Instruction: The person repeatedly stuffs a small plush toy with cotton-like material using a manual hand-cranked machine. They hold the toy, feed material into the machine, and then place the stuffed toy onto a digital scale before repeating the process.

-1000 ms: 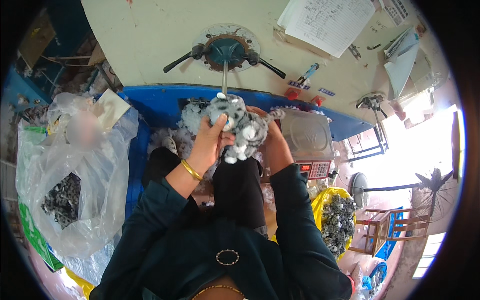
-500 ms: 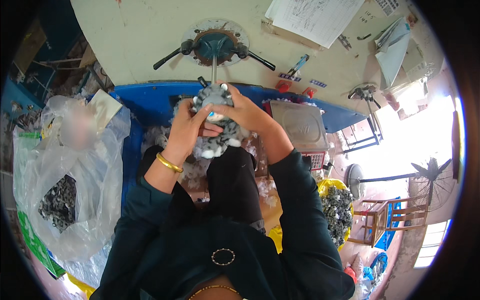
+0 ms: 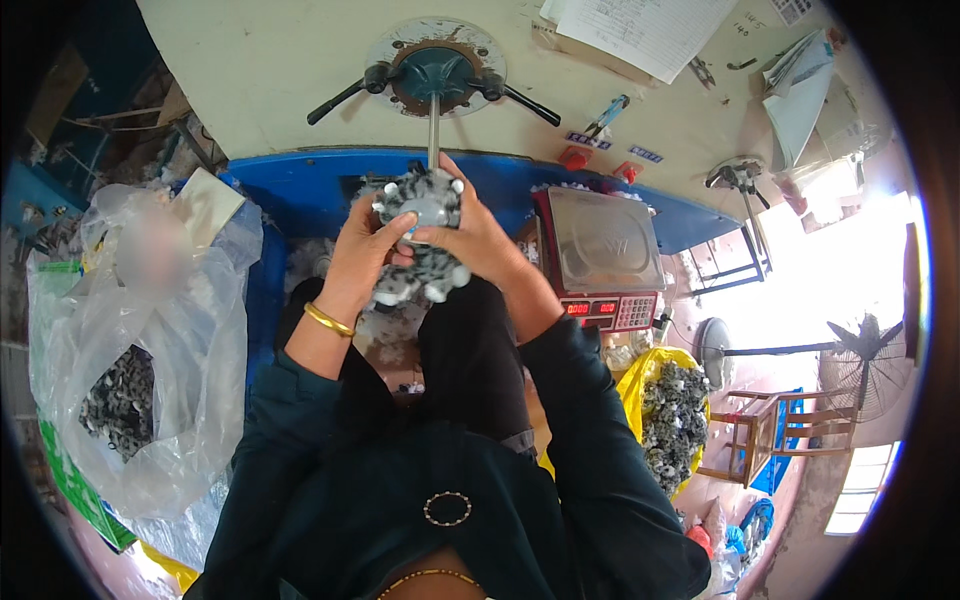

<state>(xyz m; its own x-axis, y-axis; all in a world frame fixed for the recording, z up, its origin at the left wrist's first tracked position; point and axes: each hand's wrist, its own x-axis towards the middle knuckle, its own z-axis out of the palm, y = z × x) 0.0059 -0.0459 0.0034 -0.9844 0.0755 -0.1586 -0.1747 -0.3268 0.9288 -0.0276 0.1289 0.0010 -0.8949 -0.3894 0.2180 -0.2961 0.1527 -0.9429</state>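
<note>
A plush toy (image 3: 418, 272) in mottled grey, black and white fur, with white paws, is held between my two hands just above my lap. My left hand (image 3: 362, 250) wraps its left side, thumb pressed on the front near a pale patch. From the other side, my right hand (image 3: 478, 238) grips it, its thumb close to the left one. The toy's top end meets the thin metal tube (image 3: 434, 130) that sticks out from the machine panel. Whether the tube goes into the toy is hidden by fur and fingers.
Black handles flank the round tube mount (image 3: 432, 75). Right of my hands stands a digital scale (image 3: 603, 245), and below it a yellow bag (image 3: 672, 425) of mottled plush pieces. A clear plastic bag (image 3: 190, 400) with similar pieces stands left. Red knobs (image 3: 575, 157) sit on the panel.
The view has shifted slightly, showing more of the scale. My hands have shifted their hold, and the toy has turned a little, its face now less visible.
</note>
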